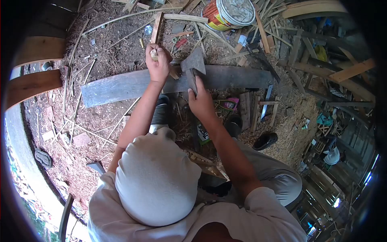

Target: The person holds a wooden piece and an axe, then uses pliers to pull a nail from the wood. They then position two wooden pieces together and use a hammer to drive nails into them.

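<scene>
Near the upper middle of the frame the left hand [158, 62] is closed around a short piece of wood [153, 54], held upright on a long grey plank [121, 86] that lies across the centre. Just right of it the right hand [200, 103] grips the handle of a hatchet [193, 63], whose blade is beside the wood. A paint can [227, 12] lies at the top edge among wood scraps

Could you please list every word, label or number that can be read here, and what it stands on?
No text reads clearly.
Tin can: orange label, print too blurred.
Green-and-white packet: dark lettering, too small to read.
Pink packet: blurred.
Hatchet in right hand, wooden strip in left hand: no writing visible.
</scene>
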### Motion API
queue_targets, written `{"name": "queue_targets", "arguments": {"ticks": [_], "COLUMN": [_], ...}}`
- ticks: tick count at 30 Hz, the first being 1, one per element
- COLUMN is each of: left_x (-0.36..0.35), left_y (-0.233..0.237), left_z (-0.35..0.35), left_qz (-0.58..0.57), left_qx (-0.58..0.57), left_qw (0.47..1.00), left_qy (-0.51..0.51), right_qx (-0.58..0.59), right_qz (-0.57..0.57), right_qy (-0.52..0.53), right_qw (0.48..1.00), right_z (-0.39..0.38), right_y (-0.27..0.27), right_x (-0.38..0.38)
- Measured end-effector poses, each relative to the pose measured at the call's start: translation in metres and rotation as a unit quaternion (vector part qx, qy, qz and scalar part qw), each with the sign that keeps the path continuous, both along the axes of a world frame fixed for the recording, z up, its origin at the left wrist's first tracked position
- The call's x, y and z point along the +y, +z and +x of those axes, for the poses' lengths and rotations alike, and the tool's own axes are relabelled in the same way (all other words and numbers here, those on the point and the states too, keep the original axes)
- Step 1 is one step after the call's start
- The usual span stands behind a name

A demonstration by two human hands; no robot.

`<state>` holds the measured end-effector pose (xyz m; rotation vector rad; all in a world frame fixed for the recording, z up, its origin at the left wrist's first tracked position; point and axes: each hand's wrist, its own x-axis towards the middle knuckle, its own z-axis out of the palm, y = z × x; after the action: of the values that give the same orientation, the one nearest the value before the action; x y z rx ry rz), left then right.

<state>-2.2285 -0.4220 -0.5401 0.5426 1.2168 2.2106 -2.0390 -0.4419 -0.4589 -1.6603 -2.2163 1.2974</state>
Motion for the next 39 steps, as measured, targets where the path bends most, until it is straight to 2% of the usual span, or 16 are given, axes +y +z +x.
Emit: {"name": "queue_targets", "arguments": {"ticks": [2,4,7,9,14,16,20,22,26,28,29,31,32,34,38,39], "left_x": [0.003,0.007,0.027,0.037,0.059,0.065,0.069,0.071,0.066,0.070,0.076,0.072,0.070,0.068,0.070,0.068], "left_y": [-0.003,-0.005,-0.020,-0.029,-0.039,-0.048,-0.054,-0.057,-0.046,-0.049,-0.052,-0.054,-0.054,-0.048,-0.042,-0.043], "left_z": [-0.005,-0.011,-0.028,-0.033,-0.035,-0.039,-0.041,-0.043,-0.038,-0.039,-0.042,-0.041,-0.041,-0.036,-0.037,-0.035], "left_qz": [-0.011,-0.029,-0.058,-0.070,-0.179,-0.214,-0.211,-0.223,-0.227,-0.217,-0.213,-0.234,-0.238,-0.231,-0.209,-0.213], "left_qx": [0.007,-0.002,-0.042,-0.077,-0.030,-0.007,-0.034,-0.020,-0.025,-0.019,-0.017,0.042,0.034,0.026,0.034,0.023], "left_qw": [1.000,0.999,0.997,0.994,0.983,0.977,0.977,0.975,0.973,0.975,0.976,0.970,0.970,0.972,0.976,0.974], "left_qy": [0.013,0.018,0.023,0.026,0.002,-0.008,-0.020,-0.017,-0.019,-0.041,-0.040,-0.053,-0.042,-0.036,-0.060,-0.068], "right_qx": [0.003,0.052,0.069,0.072,0.063,0.073,0.022,0.067,0.061,-0.025,-0.023,0.053,0.050,-0.044,-0.024,0.003], "right_qz": [0.001,0.076,0.040,0.056,0.070,0.118,0.069,0.093,0.143,0.042,0.046,0.126,0.122,0.024,0.037,0.072], "right_qy": [0.005,0.025,0.004,0.003,0.012,0.028,0.043,0.012,0.021,0.059,0.059,0.018,0.018,0.059,0.051,0.037], "right_qw": [1.000,0.995,0.997,0.996,0.995,0.990,0.996,0.993,0.988,0.997,0.997,0.990,0.991,0.997,0.998,0.997], "right_z": [0.004,0.006,0.007,0.006,0.004,0.004,0.006,0.003,0.001,-0.001,-0.005,-0.008,-0.007,-0.007,-0.006,-0.008], "right_y": [-0.007,-0.017,-0.025,-0.029,-0.035,-0.037,-0.037,-0.036,-0.029,-0.021,-0.019,-0.014,-0.011,-0.005,-0.014,-0.016], "right_x": [-0.009,-0.017,-0.018,-0.016,-0.008,-0.007,-0.003,-0.007,-0.005,0.005,0.008,0.003,0.001,0.006,0.006,0.003]}}
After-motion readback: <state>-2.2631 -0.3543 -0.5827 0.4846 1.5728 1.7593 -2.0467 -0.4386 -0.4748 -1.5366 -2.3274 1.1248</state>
